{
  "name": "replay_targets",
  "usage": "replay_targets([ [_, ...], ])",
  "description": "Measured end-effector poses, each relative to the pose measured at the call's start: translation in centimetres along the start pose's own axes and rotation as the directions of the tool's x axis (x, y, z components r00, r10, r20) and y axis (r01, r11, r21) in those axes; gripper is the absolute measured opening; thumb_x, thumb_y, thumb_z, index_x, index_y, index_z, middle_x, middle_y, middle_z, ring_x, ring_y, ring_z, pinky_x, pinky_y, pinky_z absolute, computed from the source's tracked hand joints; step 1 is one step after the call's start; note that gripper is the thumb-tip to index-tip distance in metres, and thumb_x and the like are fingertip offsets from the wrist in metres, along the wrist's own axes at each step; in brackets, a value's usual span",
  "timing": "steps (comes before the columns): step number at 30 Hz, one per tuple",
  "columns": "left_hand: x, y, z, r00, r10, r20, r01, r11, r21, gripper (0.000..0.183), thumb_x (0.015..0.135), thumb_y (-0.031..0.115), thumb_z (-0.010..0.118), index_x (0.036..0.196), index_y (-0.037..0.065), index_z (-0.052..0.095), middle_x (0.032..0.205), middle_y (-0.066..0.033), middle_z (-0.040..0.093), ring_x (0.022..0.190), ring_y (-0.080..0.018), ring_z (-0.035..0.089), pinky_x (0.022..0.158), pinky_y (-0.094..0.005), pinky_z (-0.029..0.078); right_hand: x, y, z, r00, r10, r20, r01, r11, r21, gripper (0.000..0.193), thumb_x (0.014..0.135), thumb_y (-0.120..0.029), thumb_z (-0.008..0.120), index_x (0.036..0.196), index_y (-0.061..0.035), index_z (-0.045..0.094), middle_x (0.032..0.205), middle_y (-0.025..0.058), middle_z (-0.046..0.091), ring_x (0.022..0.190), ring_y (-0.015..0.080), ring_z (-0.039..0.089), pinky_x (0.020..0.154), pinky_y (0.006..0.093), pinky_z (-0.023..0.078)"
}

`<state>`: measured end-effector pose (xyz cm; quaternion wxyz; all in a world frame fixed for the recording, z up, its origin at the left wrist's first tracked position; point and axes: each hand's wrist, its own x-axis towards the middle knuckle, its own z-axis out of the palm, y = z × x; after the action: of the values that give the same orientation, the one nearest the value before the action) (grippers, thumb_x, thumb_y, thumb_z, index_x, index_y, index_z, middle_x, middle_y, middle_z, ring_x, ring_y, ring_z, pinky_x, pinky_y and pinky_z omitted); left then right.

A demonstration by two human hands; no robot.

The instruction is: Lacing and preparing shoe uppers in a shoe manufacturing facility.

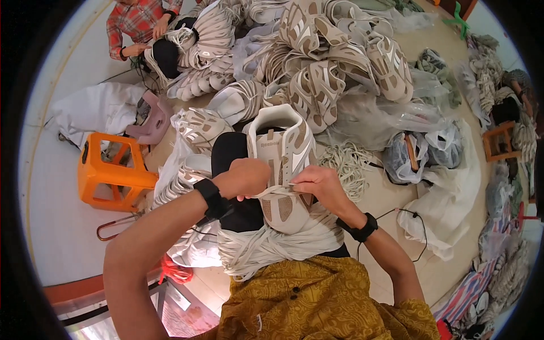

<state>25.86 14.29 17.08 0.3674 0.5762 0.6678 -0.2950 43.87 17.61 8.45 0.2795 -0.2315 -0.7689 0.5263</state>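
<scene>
A beige and white sneaker upper (277, 153) lies over my black-clad lap, its toe toward me and its collar away. A pale shoelace (276, 191) crosses it just above the toe. My left hand (245, 177) is curled closed at the upper's left edge, where the lace runs under its fingers; the fingertips are partly hidden. On the other side, my right hand (322, 186) pinches the lace between thumb and forefinger. Below the toe, a thick bundle of loose cream laces (266, 246) drapes across my lap.
A large pile of similar uppers (317, 73) lies ahead. At left are an orange stool (113, 170) and a pink plastic seat (152, 119). More laces (347, 167) and plastic bags (405, 156) lie right. A person in a plaid shirt (133, 25) works at far left.
</scene>
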Motion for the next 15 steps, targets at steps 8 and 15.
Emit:
replay_targets([
  [8,-0.9,-1.7,5.1,0.867,-0.082,-0.492,-0.167,0.881,-0.442,0.019,0.075,0.018,0.052,0.067,0.002,0.060,0.052,-0.0116,0.057,0.048,-0.0268,0.059,0.047,-0.0340,0.047,0.2,0.6,0.3,0.999,0.038,-0.023,-0.037,0.998,0.045,0.013,0.066,-0.013,0.065,0.074,-0.0028,0.065,0.074,0.0083,0.062,0.068,0.0218,0.059,0.062,0.0289,0.046],
  [15,-1.0,-1.9,5.0,0.783,-0.002,-0.621,-0.126,0.979,-0.161,0.021,0.080,0.016,0.052,0.073,-0.003,0.057,0.048,-0.0089,0.054,0.044,-0.0178,0.058,0.043,-0.0290,0.045,0.3,0.3,0.3,1.000,0.010,0.010,-0.010,0.999,0.051,0.014,0.067,-0.013,0.064,0.075,-0.0024,0.065,0.075,0.0083,0.062,0.069,0.0225,0.059,0.063,0.0293,0.046],
])
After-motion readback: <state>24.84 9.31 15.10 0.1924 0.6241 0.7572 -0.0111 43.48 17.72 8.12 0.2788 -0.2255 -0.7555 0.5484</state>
